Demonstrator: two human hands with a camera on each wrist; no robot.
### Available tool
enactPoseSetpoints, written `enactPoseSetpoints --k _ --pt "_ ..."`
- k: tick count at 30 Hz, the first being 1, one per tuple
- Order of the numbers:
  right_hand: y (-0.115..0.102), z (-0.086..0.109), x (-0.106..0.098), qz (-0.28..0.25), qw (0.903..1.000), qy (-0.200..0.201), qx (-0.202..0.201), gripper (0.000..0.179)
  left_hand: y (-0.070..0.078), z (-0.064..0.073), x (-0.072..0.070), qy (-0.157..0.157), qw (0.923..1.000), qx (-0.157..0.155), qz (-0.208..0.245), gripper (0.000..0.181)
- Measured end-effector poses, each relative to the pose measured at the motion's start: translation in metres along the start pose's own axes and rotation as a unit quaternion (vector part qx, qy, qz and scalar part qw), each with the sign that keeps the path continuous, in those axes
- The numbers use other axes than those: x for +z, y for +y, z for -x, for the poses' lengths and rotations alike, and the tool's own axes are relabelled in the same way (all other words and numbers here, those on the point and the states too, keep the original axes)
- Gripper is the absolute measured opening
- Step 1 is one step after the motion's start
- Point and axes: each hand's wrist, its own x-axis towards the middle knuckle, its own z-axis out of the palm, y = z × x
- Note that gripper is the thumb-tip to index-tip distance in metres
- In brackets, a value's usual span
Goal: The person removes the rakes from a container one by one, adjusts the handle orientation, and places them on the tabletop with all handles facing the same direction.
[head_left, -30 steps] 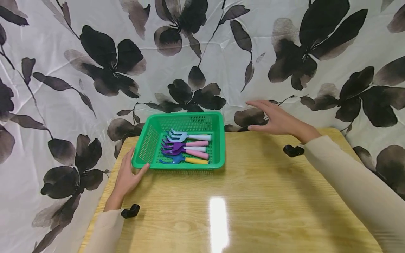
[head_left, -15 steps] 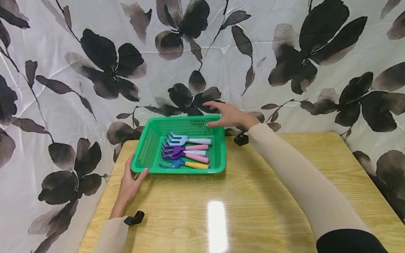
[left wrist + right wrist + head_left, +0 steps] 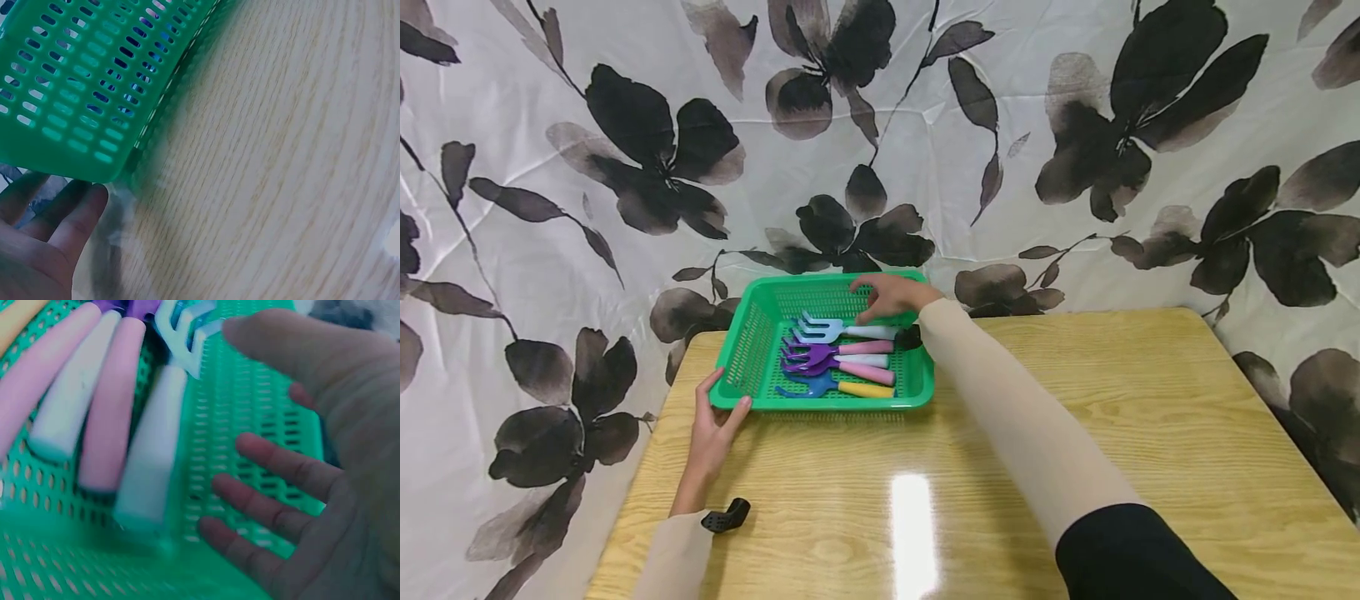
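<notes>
- Light-blue, white-handled plastic hand fork (image 3: 160, 425) lay in a green perforated plastic basket (image 3: 820, 404), left of centre in the head view.
- Right hand (image 3: 895, 297) hung just beside it, fingers spread.
- Left hand (image 3: 710, 432) touched the basket's lower-left corner, fingers extended.

Basket (image 3: 62, 157) partly outside left wrist view

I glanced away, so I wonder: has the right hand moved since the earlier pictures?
Yes. Against the table, the right hand has moved left, from right of the green basket to over it.
</notes>
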Motion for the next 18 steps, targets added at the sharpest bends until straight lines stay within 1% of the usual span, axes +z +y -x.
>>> enactPoseSetpoints --k 4,8,11,13,18 --pt "-0.002 -0.012 0.013 0.014 0.9995 -0.020 0.019 0.065 0.000 0.000 -0.001 0.000 1.0000 -0.002 0.007 0.072" --pt "-0.002 -0.018 0.024 0.029 0.9983 -0.017 0.047 0.059 -0.002 -0.001 0.000 0.005 0.9998 0.001 0.019 0.071" --pt "-0.001 -0.021 0.031 0.042 0.9969 -0.002 0.067 0.054 -0.003 -0.003 0.001 0.003 0.9996 0.003 0.028 0.071" --pt "0.001 -0.023 0.034 0.040 0.9963 0.011 0.076 0.049 -0.003 -0.003 0.002 0.001 0.9995 0.001 0.032 0.072" --pt "0.004 -0.027 0.043 0.025 0.9964 0.034 0.074 0.035 -0.005 -0.002 0.002 0.010 0.9992 -0.009 0.037 0.071"
